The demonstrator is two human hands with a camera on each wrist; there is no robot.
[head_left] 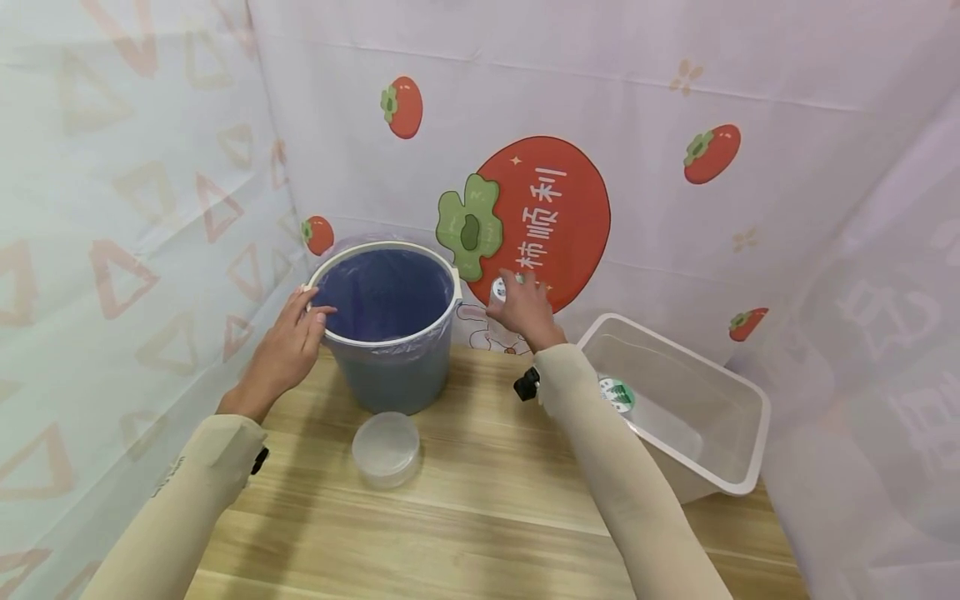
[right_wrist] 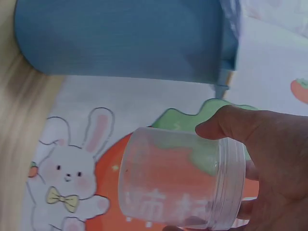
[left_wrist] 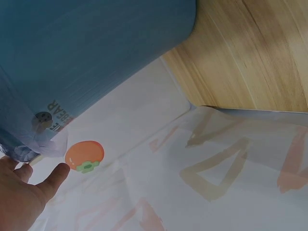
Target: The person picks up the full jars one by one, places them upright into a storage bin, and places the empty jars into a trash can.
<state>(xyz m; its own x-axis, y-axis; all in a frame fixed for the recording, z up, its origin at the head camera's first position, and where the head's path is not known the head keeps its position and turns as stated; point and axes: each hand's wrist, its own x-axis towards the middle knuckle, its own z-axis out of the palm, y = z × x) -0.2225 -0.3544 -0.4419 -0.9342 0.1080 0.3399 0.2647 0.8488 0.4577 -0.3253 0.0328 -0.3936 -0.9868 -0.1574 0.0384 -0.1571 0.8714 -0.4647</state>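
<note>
On bucket (left_wrist: pixel 96 53) label: "BEAR"; right hand (right_wrist: pixel 269 168) grips clear jar (right_wrist: pixel 178 180).

Backdrop persimmon (head_left: pixel 540 218): "柿顺利". Bucket (left_wrist: pixel 96 57) label: "BEAR", partly hidden. Bin sticker (head_left: pixel 617 394) unreadable.
</note>
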